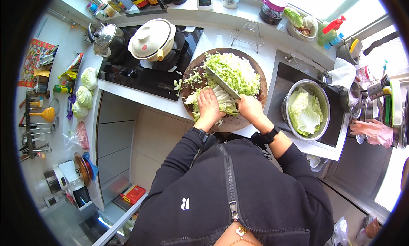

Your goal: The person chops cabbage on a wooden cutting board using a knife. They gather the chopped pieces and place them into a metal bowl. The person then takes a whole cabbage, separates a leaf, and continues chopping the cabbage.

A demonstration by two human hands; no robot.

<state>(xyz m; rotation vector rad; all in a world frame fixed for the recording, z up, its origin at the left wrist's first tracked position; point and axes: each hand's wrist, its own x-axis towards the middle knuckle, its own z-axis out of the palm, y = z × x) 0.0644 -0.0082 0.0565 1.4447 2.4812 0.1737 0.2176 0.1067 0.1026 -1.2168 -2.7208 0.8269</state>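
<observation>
My right hand (250,108) grips the handle of a cleaver (223,83), whose blade lies slantwise between two lots of napa cabbage. Under my left hand (208,106), pressed down with its fingers together, are sliced cabbage leaves (225,102) close to the blade. A heap of finely chopped cabbage (236,72) covers the far part of the round wooden chopping board (260,76). Smaller bits (194,79) are scattered at its left, some over the board's edge. How the blade's edge meets the leaves is hidden.
At the right, a metal bowl (284,107) of cabbage leaves stands in the sink (274,99). A lidded pot (150,38) and a kettle (107,38) are on the black cooktop (143,83) at the left. Beyond the board is a wire rack (247,35). Whole cabbages (84,96) lie far left.
</observation>
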